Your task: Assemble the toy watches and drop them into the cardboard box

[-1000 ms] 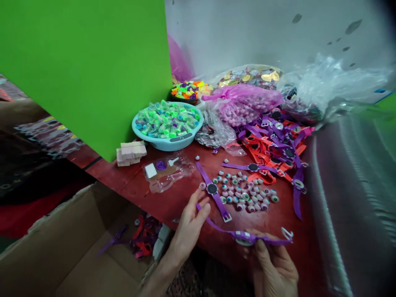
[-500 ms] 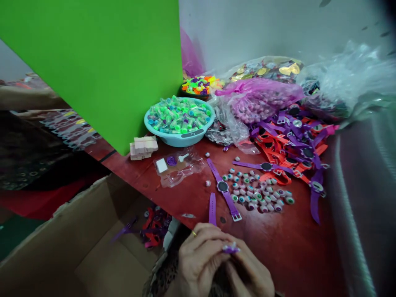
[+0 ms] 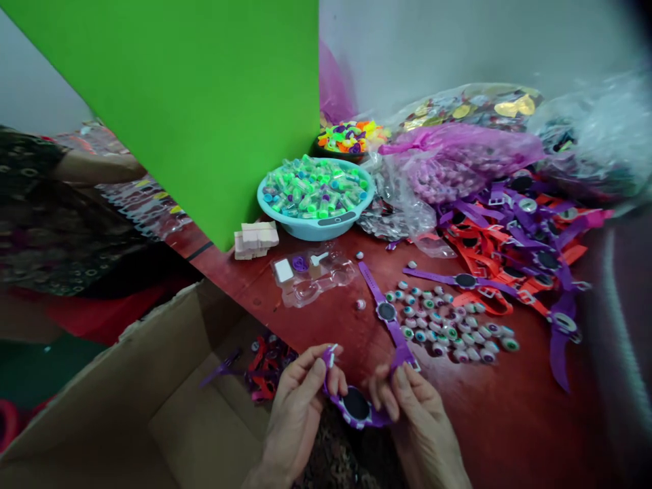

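Now our left hand (image 3: 298, 414) and right hand (image 3: 420, 435) hold a purple toy watch (image 3: 356, 405) just off the near edge of the red table (image 3: 509, 421), fingers pinching its strap, though the grip looks partly hidden; a second watch (image 3: 387, 311) lies flat beyond them.

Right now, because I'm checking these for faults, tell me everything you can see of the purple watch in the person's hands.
The purple toy watch looks like moulded plastic: a strap bent into a curve, with a round black face in a scalloped purple and white rim. The left hand grips one strap end, which shows a white tip, while the right hand touches the band's other side. The whole watch is held off the surface.
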A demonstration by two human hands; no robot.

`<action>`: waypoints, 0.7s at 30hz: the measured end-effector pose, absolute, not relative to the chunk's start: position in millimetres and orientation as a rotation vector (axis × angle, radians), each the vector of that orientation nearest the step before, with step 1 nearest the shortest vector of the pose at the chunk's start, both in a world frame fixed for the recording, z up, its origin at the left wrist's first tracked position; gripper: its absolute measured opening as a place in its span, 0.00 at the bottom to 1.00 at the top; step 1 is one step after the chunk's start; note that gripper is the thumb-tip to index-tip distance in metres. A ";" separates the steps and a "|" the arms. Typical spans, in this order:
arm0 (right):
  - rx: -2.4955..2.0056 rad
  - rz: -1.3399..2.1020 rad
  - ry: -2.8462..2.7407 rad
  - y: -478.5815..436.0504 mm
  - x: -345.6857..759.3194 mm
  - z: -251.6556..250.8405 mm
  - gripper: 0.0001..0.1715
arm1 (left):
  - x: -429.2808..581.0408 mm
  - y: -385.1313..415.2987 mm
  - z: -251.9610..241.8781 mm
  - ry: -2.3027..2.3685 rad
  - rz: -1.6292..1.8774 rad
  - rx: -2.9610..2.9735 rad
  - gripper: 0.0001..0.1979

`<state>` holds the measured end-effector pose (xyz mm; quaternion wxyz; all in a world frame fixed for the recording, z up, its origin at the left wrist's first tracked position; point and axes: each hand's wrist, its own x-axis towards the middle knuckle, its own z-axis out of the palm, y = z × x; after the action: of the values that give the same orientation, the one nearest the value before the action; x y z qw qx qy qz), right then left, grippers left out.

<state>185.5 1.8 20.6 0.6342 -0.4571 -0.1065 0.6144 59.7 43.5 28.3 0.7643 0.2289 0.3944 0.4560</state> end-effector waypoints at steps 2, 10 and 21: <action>-1.095 1.527 -0.396 -3.7 186.3 19.8 0.25 | 62.1 44.9 27.6 0.849 0.984 0.494 0.14; -1.163 1.691 -0.519 -11.2 187.1 14.2 0.29 | 64.0 35.6 20.3 0.856 0.873 0.711 0.14; -1.200 1.689 -0.538 -15.2 194.4 9.4 0.28 | 55.4 36.1 11.3 0.912 0.719 1.200 0.20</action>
<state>194.4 -15.2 9.4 0.4801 -0.4918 -0.2205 0.6921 55.4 36.1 11.3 0.6711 0.5328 0.4048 0.3193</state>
